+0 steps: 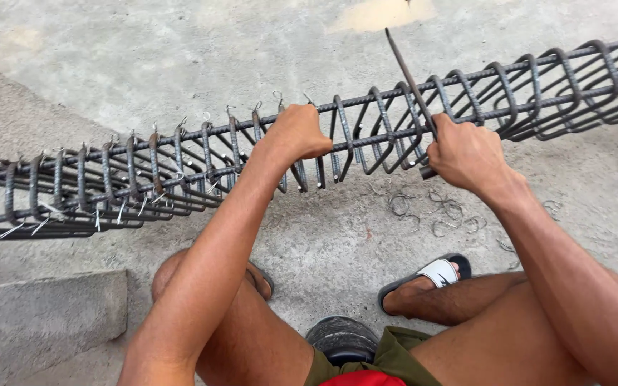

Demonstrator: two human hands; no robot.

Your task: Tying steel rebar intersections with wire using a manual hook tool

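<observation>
A long cage of dark steel rebar [180, 168] lies across the concrete floor, made of long bars ringed by several bent stirrups. Thin wire ties stick up from its left part. My left hand [296, 132] is closed on the top bar near the cage's middle. My right hand [466, 151] grips a dark metal rod tool [409, 78] that slants up and back over the stirrups, its lower end at the cage's near side.
Loose loops of tie wire [430, 211] lie on the floor below my right hand. A concrete block [37, 314] sits at the lower left. My feet in sandals [430, 275] and a dark round seat [342, 337] are under me.
</observation>
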